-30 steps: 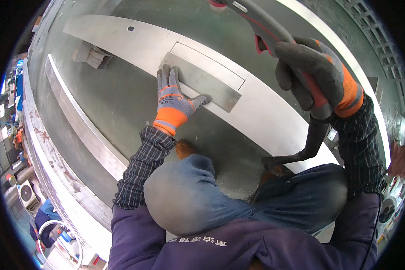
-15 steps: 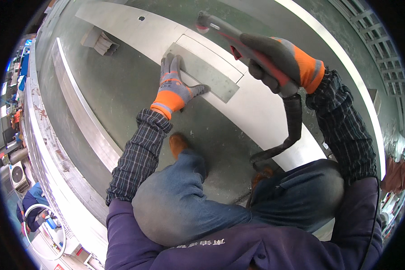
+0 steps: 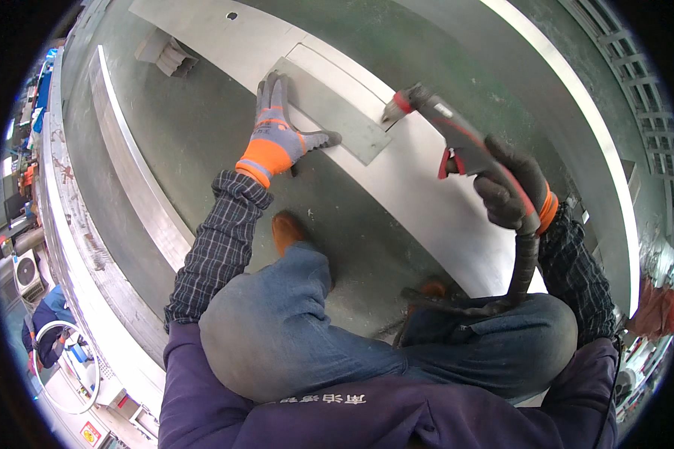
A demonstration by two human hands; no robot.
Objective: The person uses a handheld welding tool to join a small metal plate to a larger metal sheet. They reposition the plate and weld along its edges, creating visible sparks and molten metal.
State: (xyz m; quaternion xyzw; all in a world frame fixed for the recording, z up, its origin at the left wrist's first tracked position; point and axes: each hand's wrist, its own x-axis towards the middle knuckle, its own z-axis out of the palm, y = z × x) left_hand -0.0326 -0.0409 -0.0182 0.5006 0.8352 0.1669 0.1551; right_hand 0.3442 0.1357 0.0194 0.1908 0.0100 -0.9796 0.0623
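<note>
My left hand, in a grey and orange work glove, presses with spread fingers on the near edge of a flat grey metal strip. That strip lies on a long pale metal panel, beside thin lines that outline a rectangle. My right hand, gloved too, is closed around the handle of a grey and red plasma cutting torch. The torch's nozzle is at the right end of the outline, close to the strip's far corner; whether it touches the panel I cannot tell. A black hose trails from the handle over my right knee.
A bent metal piece and a long metal profile lie on the left floor. Another long pale panel curves along the right. The panel has a small hole. Far left, another person is beside a white ring.
My right hand has lowered the torch, turning it and bringing its nozzle to the outline's right end. My left hand stays on the strip; the view has shifted slightly.
</note>
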